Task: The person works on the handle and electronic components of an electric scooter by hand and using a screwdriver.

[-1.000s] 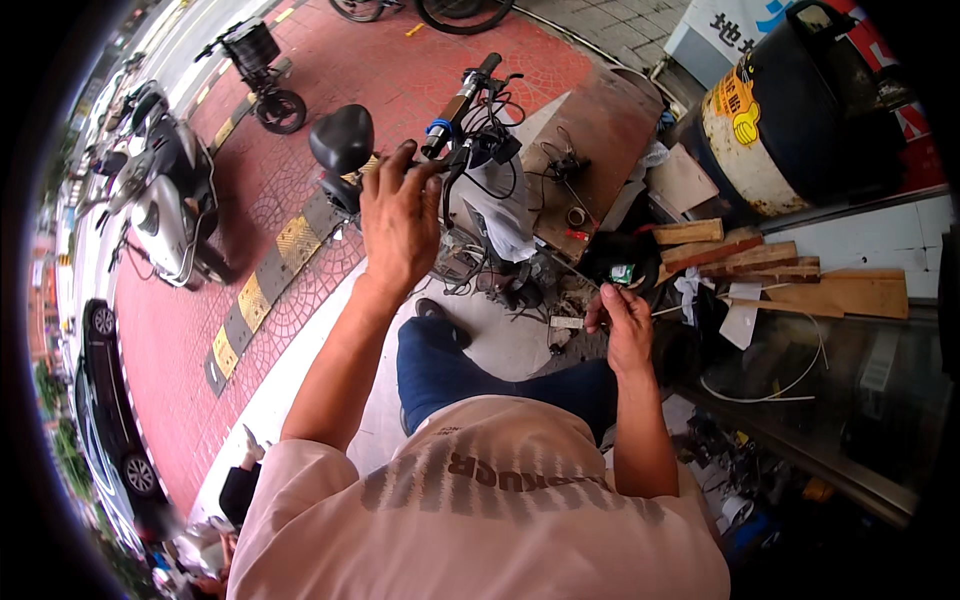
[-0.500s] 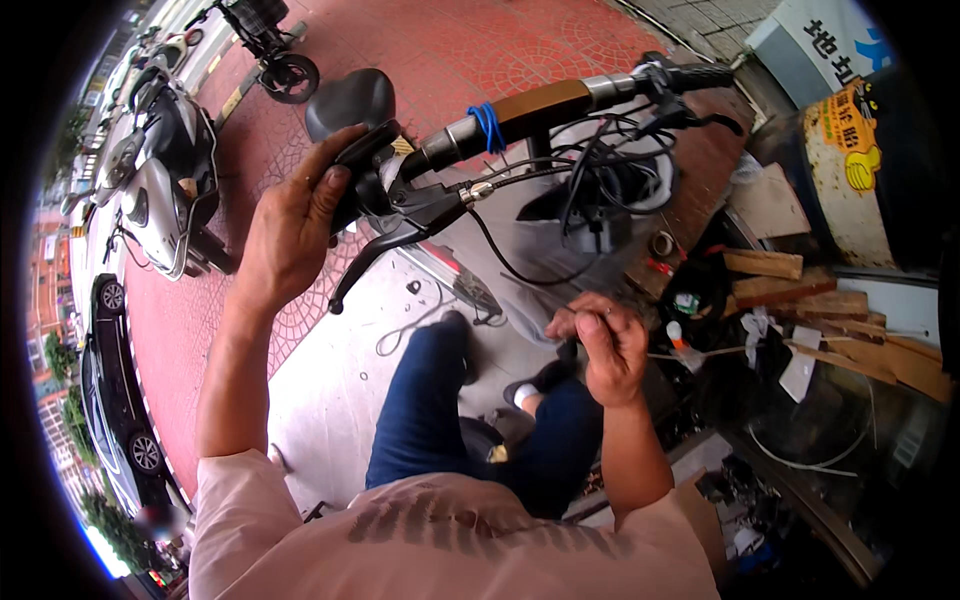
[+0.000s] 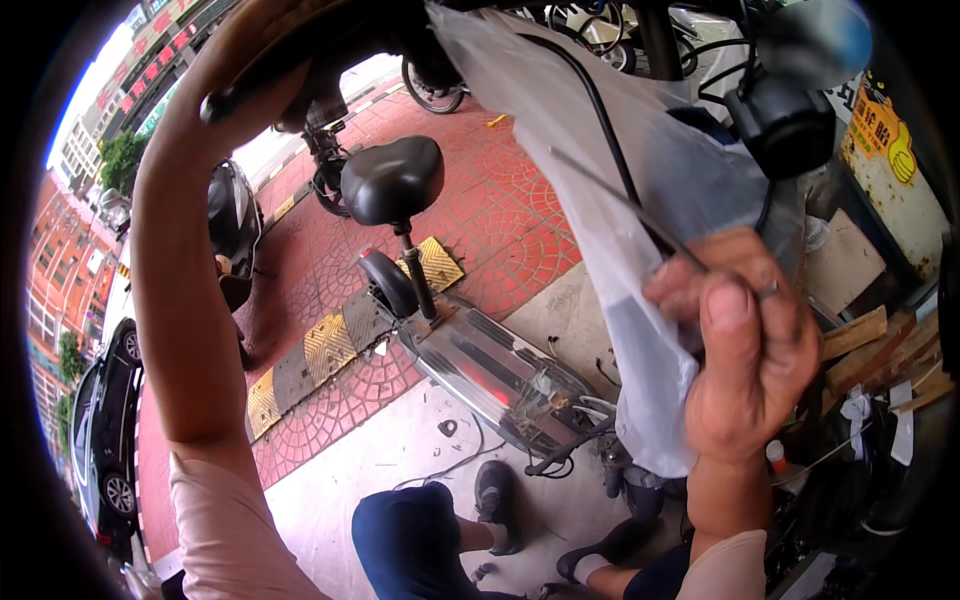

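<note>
2 bare hands work well apart. At upper left, the left hand point(image 3: 228, 55) is raised behind a black brake lever point(image 3: 225, 98), probably to steady it; whether the fingers close on anything I cannot tell. Lower, the scooter point(image 3: 455, 345) straddles the near edge of the paving, its saddle point(image 3: 392, 180) above the deck's rear end. Further right hangs clear plastic sheeting point(image 3: 600, 230), perhaps as a cover. Before it, the right hand point(image 3: 745, 340) pinches 1 thin metal rod point(image 3: 625, 203) between thumb and fingers, tip up and leftward, a light hold that would suit turning it. Beyond the hand hangs a black housing point(image 3: 785, 135).

A black car point(image 3: 110, 440) stands at far left; a yellow-and-black ramp strip point(image 3: 328, 343) crosses red paving point(image 3: 510, 210), which meets a pale slab point(image 3: 310, 490). Wood offcuts point(image 3: 858, 333) lie at right, near a stickered drum point(image 3: 900, 205).
</note>
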`<action>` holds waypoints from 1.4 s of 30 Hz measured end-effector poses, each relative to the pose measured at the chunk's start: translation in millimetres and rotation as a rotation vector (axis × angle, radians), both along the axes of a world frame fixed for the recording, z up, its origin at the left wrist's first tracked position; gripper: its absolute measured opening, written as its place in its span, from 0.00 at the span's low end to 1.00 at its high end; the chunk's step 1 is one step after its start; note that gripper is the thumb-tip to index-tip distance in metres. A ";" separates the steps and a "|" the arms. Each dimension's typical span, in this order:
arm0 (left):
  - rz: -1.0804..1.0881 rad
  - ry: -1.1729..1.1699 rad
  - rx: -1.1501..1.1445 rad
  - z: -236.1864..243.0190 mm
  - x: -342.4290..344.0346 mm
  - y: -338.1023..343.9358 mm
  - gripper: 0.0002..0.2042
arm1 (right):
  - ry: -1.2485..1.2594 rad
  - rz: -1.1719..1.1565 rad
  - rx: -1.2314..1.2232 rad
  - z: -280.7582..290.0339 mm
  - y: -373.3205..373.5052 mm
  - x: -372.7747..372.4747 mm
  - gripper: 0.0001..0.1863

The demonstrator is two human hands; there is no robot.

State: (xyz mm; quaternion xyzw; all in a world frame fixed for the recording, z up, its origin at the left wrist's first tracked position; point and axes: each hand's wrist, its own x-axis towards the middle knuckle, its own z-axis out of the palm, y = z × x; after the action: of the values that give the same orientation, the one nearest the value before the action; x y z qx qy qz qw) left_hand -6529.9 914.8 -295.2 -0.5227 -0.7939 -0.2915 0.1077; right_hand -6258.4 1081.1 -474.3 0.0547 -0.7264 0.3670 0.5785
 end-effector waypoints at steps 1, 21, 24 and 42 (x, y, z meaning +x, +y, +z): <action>0.041 0.042 -0.025 3.1 14.4 4.4 0.20 | -0.001 -0.035 -0.024 4.5 -10.2 0.0 0.13; -0.151 0.106 -0.147 10.5 33.1 10.2 0.24 | 0.064 -0.619 0.052 75.8 -57.2 -61.6 0.19; -0.025 0.099 -0.117 12.7 33.6 14.5 0.21 | 0.037 -0.556 0.005 70.6 -61.8 -63.2 0.19; 0.007 -0.015 -0.114 13.2 44.5 18.2 0.09 | 0.156 -0.510 -0.033 60.8 -45.7 -77.8 0.20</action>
State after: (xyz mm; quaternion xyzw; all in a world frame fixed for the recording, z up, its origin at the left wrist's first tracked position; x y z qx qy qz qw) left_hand -6485.4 932.9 -281.9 -0.5229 -0.8119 -0.2492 0.0726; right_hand -6336.2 1035.3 -413.5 -0.1113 -0.6639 0.2159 0.7073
